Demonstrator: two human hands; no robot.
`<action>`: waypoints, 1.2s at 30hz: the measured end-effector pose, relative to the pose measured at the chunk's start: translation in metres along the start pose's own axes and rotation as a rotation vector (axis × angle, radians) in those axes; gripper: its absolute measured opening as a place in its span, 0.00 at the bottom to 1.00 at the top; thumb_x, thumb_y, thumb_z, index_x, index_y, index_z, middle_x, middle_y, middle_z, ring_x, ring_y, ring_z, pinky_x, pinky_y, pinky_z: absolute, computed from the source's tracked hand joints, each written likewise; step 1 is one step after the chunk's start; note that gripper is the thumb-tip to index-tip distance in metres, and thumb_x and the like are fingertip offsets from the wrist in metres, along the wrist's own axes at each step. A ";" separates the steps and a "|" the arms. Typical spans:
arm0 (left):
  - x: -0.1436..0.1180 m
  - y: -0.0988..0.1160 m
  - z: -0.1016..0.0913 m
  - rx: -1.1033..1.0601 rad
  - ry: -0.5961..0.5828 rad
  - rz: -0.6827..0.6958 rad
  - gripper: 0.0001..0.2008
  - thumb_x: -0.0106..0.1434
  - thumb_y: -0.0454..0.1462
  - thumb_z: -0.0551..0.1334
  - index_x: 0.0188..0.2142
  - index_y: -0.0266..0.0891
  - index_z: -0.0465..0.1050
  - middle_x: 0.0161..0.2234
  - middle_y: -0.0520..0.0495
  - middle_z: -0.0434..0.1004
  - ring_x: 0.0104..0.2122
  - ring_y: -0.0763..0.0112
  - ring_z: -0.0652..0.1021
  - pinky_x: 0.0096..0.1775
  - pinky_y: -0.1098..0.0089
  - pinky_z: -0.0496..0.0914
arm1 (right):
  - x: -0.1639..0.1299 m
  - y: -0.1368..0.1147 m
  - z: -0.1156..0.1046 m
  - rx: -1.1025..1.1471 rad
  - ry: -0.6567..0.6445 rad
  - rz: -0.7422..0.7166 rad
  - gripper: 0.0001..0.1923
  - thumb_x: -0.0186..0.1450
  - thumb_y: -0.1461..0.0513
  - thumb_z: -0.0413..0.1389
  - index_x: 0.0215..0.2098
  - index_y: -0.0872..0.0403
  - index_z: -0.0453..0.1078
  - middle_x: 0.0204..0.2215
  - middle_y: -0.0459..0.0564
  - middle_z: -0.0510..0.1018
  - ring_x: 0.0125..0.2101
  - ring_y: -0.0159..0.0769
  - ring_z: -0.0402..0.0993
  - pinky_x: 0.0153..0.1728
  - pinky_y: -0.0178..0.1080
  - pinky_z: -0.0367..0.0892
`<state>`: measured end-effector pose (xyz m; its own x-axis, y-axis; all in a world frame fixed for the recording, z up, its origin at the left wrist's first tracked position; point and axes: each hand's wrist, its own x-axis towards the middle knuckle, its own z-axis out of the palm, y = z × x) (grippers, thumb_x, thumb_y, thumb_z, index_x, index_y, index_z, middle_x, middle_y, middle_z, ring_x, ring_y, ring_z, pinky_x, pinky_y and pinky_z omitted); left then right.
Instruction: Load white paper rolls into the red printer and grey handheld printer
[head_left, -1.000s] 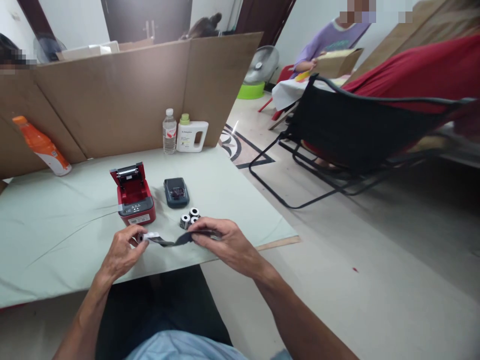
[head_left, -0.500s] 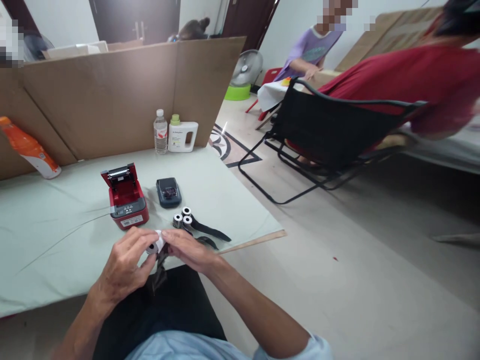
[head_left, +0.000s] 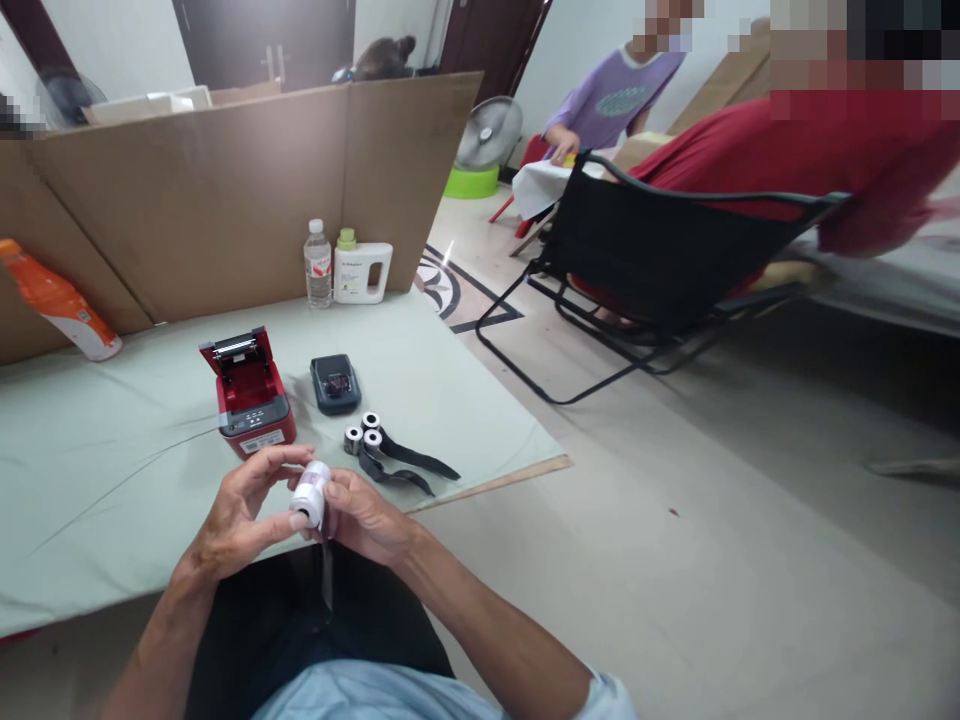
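Your left hand (head_left: 244, 515) and right hand (head_left: 365, 515) pinch the paper roll (head_left: 310, 494) between them, its open core facing you.

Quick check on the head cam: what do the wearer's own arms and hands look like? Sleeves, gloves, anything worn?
Both are bare: no gloves, watch, rings or bands visible on the left hand or right hand. Forearms are uncovered. A light blue short sleeve shows at the right upper arm; the left arm's sleeve is out of view.
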<state>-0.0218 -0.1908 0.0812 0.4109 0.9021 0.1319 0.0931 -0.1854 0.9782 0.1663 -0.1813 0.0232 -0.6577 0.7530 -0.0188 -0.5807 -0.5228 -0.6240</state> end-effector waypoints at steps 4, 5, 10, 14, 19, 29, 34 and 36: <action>0.003 0.006 -0.003 -0.026 -0.091 0.002 0.30 0.62 0.47 0.73 0.59 0.40 0.72 0.58 0.34 0.77 0.55 0.50 0.79 0.58 0.54 0.76 | -0.001 0.005 -0.003 -0.010 -0.023 0.024 0.31 0.52 0.40 0.74 0.33 0.57 0.75 0.23 0.45 0.76 0.22 0.29 0.70 0.25 0.32 0.66; 0.003 0.009 -0.005 -0.003 -0.119 0.009 0.31 0.62 0.46 0.73 0.60 0.40 0.71 0.58 0.34 0.77 0.56 0.50 0.79 0.58 0.54 0.75 | -0.002 0.004 -0.003 -0.017 -0.019 0.027 0.30 0.51 0.41 0.75 0.32 0.57 0.75 0.22 0.43 0.75 0.20 0.28 0.68 0.24 0.32 0.65; 0.008 0.031 -0.017 0.331 -0.261 0.068 0.31 0.59 0.36 0.71 0.62 0.40 0.70 0.59 0.36 0.77 0.58 0.52 0.78 0.61 0.54 0.74 | -0.007 -0.005 -0.004 -0.133 -0.027 0.090 0.30 0.49 0.43 0.77 0.31 0.58 0.76 0.23 0.43 0.75 0.24 0.27 0.69 0.29 0.31 0.64; 0.011 0.058 -0.016 0.660 -0.378 0.168 0.30 0.59 0.29 0.64 0.61 0.42 0.71 0.57 0.40 0.79 0.59 0.52 0.77 0.62 0.53 0.73 | -0.007 -0.013 -0.004 -0.260 -0.037 0.096 0.27 0.52 0.45 0.76 0.33 0.57 0.77 0.25 0.43 0.76 0.26 0.27 0.69 0.30 0.32 0.63; 0.008 0.056 -0.014 0.692 -0.315 0.179 0.36 0.58 0.32 0.68 0.66 0.45 0.67 0.60 0.40 0.77 0.59 0.52 0.78 0.60 0.54 0.74 | -0.009 -0.019 -0.001 -0.296 -0.031 0.070 0.28 0.52 0.43 0.75 0.31 0.57 0.76 0.24 0.42 0.74 0.24 0.26 0.66 0.28 0.31 0.60; 0.008 0.065 -0.008 0.864 -0.439 0.268 0.27 0.61 0.28 0.63 0.60 0.41 0.68 0.51 0.39 0.79 0.54 0.53 0.78 0.56 0.54 0.76 | -0.005 -0.021 -0.002 -0.389 -0.053 0.091 0.25 0.54 0.45 0.74 0.34 0.57 0.80 0.28 0.44 0.78 0.29 0.30 0.71 0.33 0.33 0.65; 0.007 0.065 -0.001 0.992 -0.443 0.280 0.32 0.58 0.24 0.59 0.62 0.42 0.67 0.47 0.40 0.79 0.51 0.52 0.78 0.54 0.52 0.76 | -0.002 -0.021 0.000 -0.441 -0.034 0.073 0.22 0.53 0.47 0.75 0.31 0.56 0.79 0.29 0.44 0.78 0.31 0.32 0.71 0.34 0.34 0.67; 0.006 0.055 -0.007 0.876 -0.404 0.293 0.36 0.60 0.26 0.61 0.68 0.44 0.62 0.53 0.40 0.78 0.55 0.52 0.77 0.59 0.51 0.74 | -0.003 -0.023 0.000 -0.401 -0.034 0.066 0.23 0.53 0.46 0.75 0.31 0.56 0.79 0.28 0.44 0.78 0.29 0.31 0.70 0.33 0.34 0.66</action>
<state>-0.0203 -0.1928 0.1372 0.7860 0.6055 0.1248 0.5064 -0.7464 0.4319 0.1819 -0.1716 0.0371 -0.7067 0.7059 -0.0477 -0.3076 -0.3673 -0.8778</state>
